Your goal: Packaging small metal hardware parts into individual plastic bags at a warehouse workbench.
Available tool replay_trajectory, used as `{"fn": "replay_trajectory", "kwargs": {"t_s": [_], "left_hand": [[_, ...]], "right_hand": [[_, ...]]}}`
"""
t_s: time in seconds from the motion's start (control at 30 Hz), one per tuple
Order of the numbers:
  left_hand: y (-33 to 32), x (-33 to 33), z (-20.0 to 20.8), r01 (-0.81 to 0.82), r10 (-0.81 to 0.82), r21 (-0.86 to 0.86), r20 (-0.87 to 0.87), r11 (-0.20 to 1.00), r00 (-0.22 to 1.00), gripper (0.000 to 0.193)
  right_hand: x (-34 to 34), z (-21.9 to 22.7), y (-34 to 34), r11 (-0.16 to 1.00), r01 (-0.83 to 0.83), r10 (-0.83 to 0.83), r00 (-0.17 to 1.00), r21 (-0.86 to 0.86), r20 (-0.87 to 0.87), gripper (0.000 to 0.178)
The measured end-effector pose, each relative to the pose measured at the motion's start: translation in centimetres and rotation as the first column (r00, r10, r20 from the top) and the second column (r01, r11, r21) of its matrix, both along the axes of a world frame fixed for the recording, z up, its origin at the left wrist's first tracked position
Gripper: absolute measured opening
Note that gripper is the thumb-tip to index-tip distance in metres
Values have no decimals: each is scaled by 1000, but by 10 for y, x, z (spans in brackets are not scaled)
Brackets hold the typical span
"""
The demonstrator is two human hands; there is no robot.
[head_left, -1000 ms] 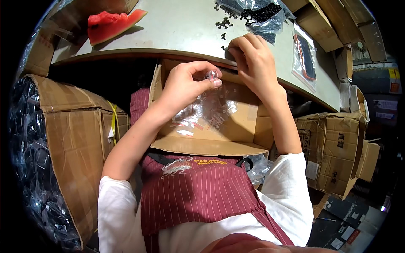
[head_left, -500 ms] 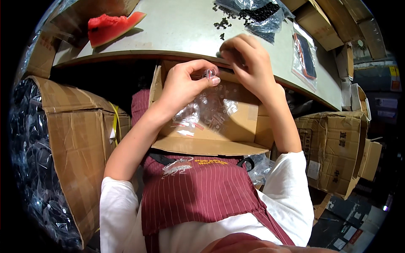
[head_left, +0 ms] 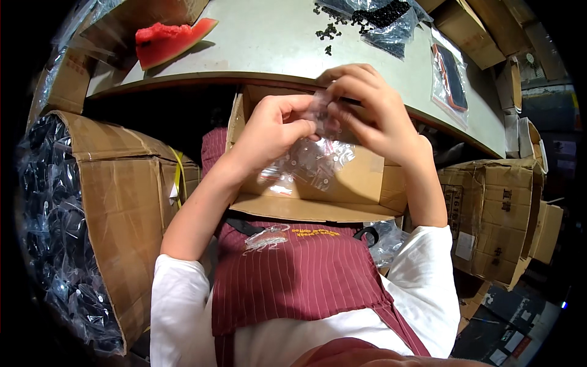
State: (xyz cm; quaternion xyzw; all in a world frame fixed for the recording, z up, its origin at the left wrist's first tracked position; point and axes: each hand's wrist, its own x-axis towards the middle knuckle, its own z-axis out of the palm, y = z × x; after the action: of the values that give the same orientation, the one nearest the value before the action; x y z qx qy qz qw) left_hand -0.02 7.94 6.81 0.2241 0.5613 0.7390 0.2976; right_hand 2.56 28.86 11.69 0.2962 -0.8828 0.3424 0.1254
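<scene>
From my remote post I watch two bare hands meet above a cardboard box [head_left: 351, 191] set against the edge of a pale table [head_left: 263, 46]. The left hand [head_left: 272, 128] pinches a small clear bag [head_left: 320, 109] between thumb and fingertips, the gap nearly closed. The right hand [head_left: 373, 110] is at the bag's other side, fingers curled and slightly parted; motion blurs them, and I cannot tell whether they grip it. Below, more clear bags [head_left: 310, 164] lie heaped in the box. On the table, small black pieces [head_left: 328, 32] are scattered beside a larger plastic bag [head_left: 391, 44] of them, with a watermelon slice [head_left: 174, 44] to the left and a dark, orange-edged flat item [head_left: 451, 76] in clear wrapping to the right. A striped maroon apron [head_left: 293, 275] covers the person's front.
</scene>
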Motion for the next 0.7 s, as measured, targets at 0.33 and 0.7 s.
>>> {"fn": "replay_trajectory", "kwargs": {"t_s": [0.33, 0.7], "left_hand": [[-24, 24, 48, 20, -17, -24, 132, 1000, 991, 41], [-22, 12, 67, -201, 196, -56, -84, 978, 977, 22]], "right_hand": [[25, 22, -7, 825, 196, 119, 857, -530, 502, 17], [35, 29, -11, 794, 145, 185, 867, -590, 463, 26]]}}
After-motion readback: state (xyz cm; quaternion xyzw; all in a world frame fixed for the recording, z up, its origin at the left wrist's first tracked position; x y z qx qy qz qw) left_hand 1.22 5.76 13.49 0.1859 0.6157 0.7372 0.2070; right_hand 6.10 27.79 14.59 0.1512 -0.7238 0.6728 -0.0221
